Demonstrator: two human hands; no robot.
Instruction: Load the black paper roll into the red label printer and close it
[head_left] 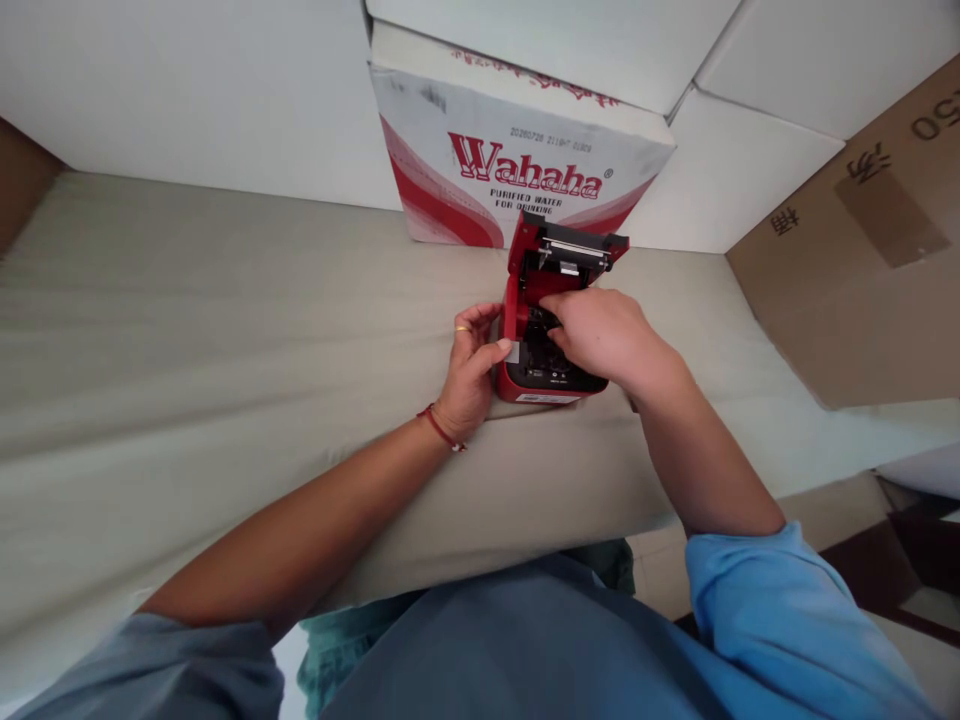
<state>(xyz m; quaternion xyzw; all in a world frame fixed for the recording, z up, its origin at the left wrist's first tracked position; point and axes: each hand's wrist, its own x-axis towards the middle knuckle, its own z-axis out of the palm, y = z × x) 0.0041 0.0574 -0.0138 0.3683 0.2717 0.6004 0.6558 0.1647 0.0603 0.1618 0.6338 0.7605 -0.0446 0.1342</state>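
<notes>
- Bench [247, 340]: spans most of the view, draped in pale green, slightly creased cloth; tiled floor [656, 560] shows below its near edge, to the right.
- White panels [210, 100] with visible seams stand along the far side.
- Brown carton [817, 300] at the right, turned at an angle; a tape strip [892, 215] on its face. Chinese characters and "50" readable, the latter running to the frame edge.
- White-and-red carton [416, 130] upright at the back centre. Reads "Wahaha ®", "PURIFIED WATER FOR DRINKING"; small date-like code above, beginning 2026. Red script on its top edge, too foreshortened to read.
- Red-and-black device [536, 358] on the bench, just in front of that carton. Long axis runs from the person toward the carton; labelled end faces the person. Lid [574, 243] raised at the far end, compartment open upward.
- Right hand [607, 335]: fingers bent into the compartment, thumb and index slightly apart; tips partly hidden, cannot tell whether anything is gripped.
- Left hand [471, 370]: holds the device's left wall, thumb on the rim, fingers along the outside.
- White label [546, 398] on the near end; print too small to read.
</notes>
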